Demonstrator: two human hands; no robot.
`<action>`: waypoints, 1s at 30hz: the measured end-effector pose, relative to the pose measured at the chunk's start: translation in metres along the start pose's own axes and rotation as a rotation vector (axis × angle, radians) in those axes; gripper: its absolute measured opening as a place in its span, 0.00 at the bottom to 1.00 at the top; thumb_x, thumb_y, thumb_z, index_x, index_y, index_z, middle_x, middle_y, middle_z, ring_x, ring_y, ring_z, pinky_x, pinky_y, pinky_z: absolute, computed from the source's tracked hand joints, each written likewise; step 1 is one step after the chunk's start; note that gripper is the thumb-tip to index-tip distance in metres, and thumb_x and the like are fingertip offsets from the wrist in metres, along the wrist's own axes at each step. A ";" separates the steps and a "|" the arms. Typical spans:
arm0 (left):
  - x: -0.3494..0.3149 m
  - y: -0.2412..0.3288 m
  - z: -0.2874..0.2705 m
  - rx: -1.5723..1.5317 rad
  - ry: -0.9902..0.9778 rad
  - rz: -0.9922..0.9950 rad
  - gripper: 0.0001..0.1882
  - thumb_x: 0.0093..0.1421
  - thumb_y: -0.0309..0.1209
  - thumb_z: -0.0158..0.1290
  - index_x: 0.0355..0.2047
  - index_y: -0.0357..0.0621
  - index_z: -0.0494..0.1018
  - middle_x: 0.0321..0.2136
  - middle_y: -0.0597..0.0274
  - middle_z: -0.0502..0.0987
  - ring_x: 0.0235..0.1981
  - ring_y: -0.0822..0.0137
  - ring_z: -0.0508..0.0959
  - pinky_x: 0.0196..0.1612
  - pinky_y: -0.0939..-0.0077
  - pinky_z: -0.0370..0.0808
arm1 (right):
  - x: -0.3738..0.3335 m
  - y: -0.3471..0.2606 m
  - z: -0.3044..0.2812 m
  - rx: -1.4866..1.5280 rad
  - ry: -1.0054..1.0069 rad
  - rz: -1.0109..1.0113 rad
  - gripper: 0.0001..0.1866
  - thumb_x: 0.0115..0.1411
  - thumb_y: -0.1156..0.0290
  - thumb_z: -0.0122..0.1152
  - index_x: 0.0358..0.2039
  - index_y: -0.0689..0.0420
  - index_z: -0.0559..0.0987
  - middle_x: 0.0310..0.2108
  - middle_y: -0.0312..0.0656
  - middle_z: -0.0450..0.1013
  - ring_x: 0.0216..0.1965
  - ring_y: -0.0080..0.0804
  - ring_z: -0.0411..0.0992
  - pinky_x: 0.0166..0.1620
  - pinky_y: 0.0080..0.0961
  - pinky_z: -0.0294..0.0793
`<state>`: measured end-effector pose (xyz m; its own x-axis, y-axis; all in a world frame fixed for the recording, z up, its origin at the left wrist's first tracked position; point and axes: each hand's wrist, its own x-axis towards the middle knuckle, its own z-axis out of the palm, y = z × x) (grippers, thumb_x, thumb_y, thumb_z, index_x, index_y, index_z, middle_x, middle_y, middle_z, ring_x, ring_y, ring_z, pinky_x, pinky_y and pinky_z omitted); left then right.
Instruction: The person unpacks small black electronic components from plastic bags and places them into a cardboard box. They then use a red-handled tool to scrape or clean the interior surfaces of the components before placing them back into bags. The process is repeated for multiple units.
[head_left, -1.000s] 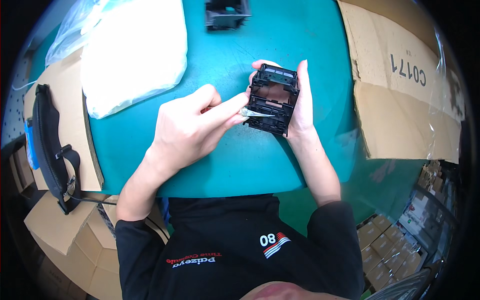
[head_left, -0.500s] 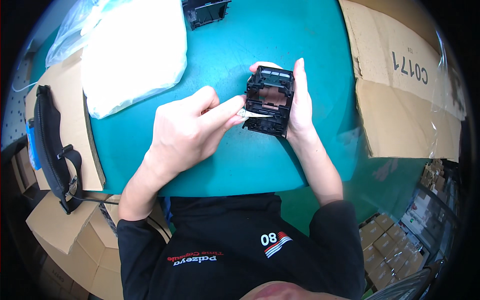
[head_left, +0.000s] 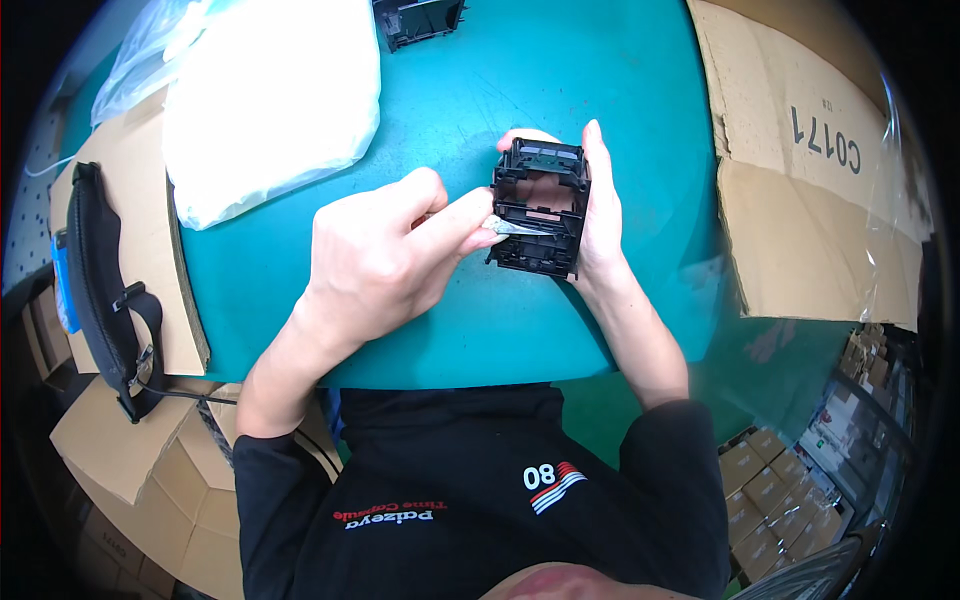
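A black plastic frame [head_left: 538, 255] with an open window and several ribs is held upright over the table by my right hand [head_left: 602, 225]. My right fingers wrap behind it, and the thumb lies along its right side. My left hand [head_left: 375, 250] pinches a slim, pointed metal tool [head_left: 518, 229], most of which is hidden in the fist. Its tapered tip lies across the lower ribs of the frame; I cannot tell whether it touches them.
Another black plastic part [head_left: 420, 22] lies at the far edge of view. A white plastic bag [head_left: 275, 110] covers the table's left. Left of it, a black strapped pouch [head_left: 100, 280] rests on cardboard [head_left: 165, 250]. A large carton [head_left: 810, 190] stands right of the green table [head_left: 460, 350].
The frame looks slightly tipped, and the tool's tip has shifted a little to the right over the ribs. Both hands keep their grips.
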<state>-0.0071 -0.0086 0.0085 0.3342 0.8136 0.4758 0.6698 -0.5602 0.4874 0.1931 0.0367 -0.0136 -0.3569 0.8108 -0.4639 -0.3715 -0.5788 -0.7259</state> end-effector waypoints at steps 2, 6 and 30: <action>0.002 -0.001 0.000 -0.045 0.001 0.016 0.13 0.56 0.34 0.65 0.40 0.46 0.82 0.21 0.65 0.68 0.17 0.67 0.70 0.20 0.72 0.66 | 0.002 0.003 -0.004 0.062 -0.007 0.023 0.40 0.73 0.37 0.27 0.50 0.62 0.75 0.37 0.44 0.76 0.37 0.33 0.77 0.42 0.33 0.79; 0.002 -0.007 0.002 -0.114 0.005 -0.017 0.13 0.57 0.33 0.65 0.41 0.42 0.82 0.21 0.63 0.71 0.18 0.66 0.72 0.22 0.72 0.67 | 0.009 -0.001 -0.010 0.041 0.008 -0.113 0.40 0.73 0.37 0.27 0.50 0.63 0.75 0.42 0.46 0.76 0.40 0.34 0.77 0.46 0.32 0.79; -0.001 -0.017 0.001 -0.995 0.018 -0.415 0.46 0.42 0.21 0.75 0.60 0.39 0.64 0.55 0.57 0.72 0.50 0.71 0.76 0.45 0.81 0.77 | 0.003 -0.006 -0.024 -0.735 -0.178 -1.113 0.40 0.37 0.65 0.85 0.50 0.67 0.76 0.44 0.50 0.77 0.43 0.40 0.77 0.47 0.33 0.77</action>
<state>-0.0179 0.0004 -0.0011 0.1898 0.9714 0.1429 -0.1144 -0.1227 0.9858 0.2149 0.0450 -0.0227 -0.2953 0.7615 0.5770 -0.0127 0.6007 -0.7994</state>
